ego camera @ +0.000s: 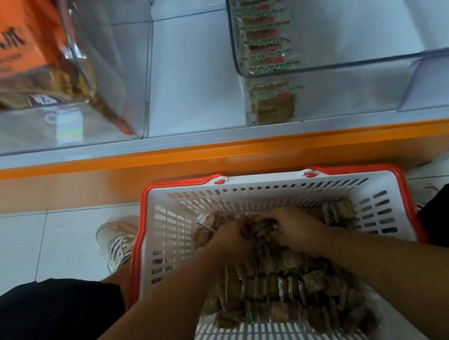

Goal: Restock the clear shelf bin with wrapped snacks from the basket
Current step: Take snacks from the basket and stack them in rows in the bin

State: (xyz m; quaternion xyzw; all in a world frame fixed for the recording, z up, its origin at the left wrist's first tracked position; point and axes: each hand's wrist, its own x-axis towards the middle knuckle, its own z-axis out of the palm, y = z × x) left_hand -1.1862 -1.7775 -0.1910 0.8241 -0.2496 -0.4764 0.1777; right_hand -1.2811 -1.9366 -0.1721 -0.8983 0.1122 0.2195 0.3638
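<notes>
Two bare forearms reach down into a white basket [169, 239] with a red rim, which sits on a pale tiled floor [20, 244] between the person's knees. Past it runs an orange shelf edge [213, 147] carrying clear bins. The right-hand bin [348, 64] holds a row of snacks [264, 43] along its left wall. In the basket, the left hand [231, 239] and right hand [294, 225] meet, fingers curled around a clump of snacks from the pile [283, 288].

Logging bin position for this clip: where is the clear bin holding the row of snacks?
In the head view, the bin sits upper right on the shelf, above the basket, its snack row against its left wall.
</notes>
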